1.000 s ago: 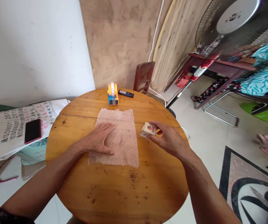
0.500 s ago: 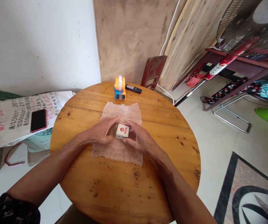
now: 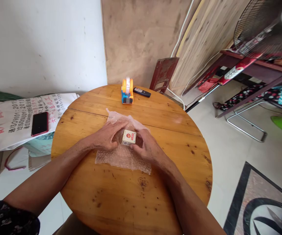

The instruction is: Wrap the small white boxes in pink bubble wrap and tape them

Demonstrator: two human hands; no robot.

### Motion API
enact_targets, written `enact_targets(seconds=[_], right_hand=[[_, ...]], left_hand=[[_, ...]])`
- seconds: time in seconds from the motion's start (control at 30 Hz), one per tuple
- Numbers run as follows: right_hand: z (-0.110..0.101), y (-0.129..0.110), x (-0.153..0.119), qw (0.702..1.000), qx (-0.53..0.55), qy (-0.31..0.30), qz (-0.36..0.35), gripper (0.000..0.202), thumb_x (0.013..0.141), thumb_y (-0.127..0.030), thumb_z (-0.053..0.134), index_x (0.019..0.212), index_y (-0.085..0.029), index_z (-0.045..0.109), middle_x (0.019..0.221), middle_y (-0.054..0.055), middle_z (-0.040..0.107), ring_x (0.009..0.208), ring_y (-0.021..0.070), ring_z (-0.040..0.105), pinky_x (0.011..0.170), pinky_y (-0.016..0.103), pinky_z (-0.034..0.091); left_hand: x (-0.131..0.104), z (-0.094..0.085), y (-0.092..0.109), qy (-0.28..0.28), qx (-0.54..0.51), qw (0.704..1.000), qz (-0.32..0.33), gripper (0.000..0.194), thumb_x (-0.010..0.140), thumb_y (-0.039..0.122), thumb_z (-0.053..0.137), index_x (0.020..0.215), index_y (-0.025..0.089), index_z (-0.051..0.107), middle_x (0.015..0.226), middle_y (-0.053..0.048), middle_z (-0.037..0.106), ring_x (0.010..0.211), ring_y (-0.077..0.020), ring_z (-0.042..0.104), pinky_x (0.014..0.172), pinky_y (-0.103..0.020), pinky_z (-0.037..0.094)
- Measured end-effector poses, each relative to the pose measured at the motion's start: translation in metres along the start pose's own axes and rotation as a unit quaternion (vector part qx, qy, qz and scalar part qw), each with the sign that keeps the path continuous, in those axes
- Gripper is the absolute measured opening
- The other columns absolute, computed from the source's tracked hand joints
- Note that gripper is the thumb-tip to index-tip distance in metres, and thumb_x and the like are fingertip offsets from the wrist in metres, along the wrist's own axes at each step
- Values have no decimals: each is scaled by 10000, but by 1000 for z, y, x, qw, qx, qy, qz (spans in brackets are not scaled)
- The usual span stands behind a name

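Observation:
A small cream box with red print (image 3: 129, 137) sits on a sheet of clear bubble wrap (image 3: 121, 160) on the round wooden table. My left hand (image 3: 106, 135) rests on the wrap left of the box, thumb and fingers spread apart. From the right, my right hand (image 3: 148, 145) curls around the box, its thumb at the box's near right corner. Its fingers are bent at the wrap's raised far edge; their tips are partly hidden. Behind the hands, that far edge stands up and slopes down toward the right.
An orange and blue tape dispenser (image 3: 127, 91) and a black remote-like device (image 3: 142, 92) stand at the table's far side. A phone (image 3: 40, 124) lies on printed sacks (image 3: 20, 107) at left. A wooden chair (image 3: 164, 74) and a fan (image 3: 258, 29) are beyond, with a person's leg (image 3: 243, 96) at right.
The bubble wrap's far edge has lifted and folded nearer, mostly on the right. My right fingers have shifted in against it. The box has stayed in place between my hands.

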State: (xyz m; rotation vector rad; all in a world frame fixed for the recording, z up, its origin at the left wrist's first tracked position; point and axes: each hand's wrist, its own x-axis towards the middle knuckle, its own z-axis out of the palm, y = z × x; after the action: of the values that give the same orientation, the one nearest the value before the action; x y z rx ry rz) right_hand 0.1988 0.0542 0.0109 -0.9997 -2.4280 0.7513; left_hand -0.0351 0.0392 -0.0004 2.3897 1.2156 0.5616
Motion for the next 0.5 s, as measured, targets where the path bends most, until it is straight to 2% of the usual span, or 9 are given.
enact_targets(seconds=[0.1,0.17,0.37,0.5], right_hand=[[0,3,0,998,-8,-4,55,499,794,-293,645,1256,-157,512,1268,161,583,1169,297,540,991,450,435],[0,4,0,997,-2,-14,71,519,793,-318,660,1261,-154,509,1253,162,585,1134,291,556,966,435,447],[0,5,1,998,2,-25,51,609,783,-300,683,1341,-187,465,1316,140,569,1182,289,537,971,408,432],[2,5,1,999,-3,-6,35,507,786,-296,670,1255,-164,531,1224,139,619,1103,287,568,922,411,445]], left_hand=[[0,0,1,-4,1,1000,-3,883,640,197,522,1484,157,270,1551,-134,355,1418,-346,331,1178,-518,244],[0,0,0,-3,0,1000,2,895,636,197,523,1490,178,254,1569,-118,330,1432,-346,311,1184,-520,235],[-1,1,-3,10,2,1000,19,901,630,188,513,1491,176,250,1570,-121,326,1425,-332,324,1181,-508,247],[-2,1,-3,19,-3,999,34,877,632,181,509,1476,185,267,1551,-114,354,1420,-329,324,1177,-506,253]])
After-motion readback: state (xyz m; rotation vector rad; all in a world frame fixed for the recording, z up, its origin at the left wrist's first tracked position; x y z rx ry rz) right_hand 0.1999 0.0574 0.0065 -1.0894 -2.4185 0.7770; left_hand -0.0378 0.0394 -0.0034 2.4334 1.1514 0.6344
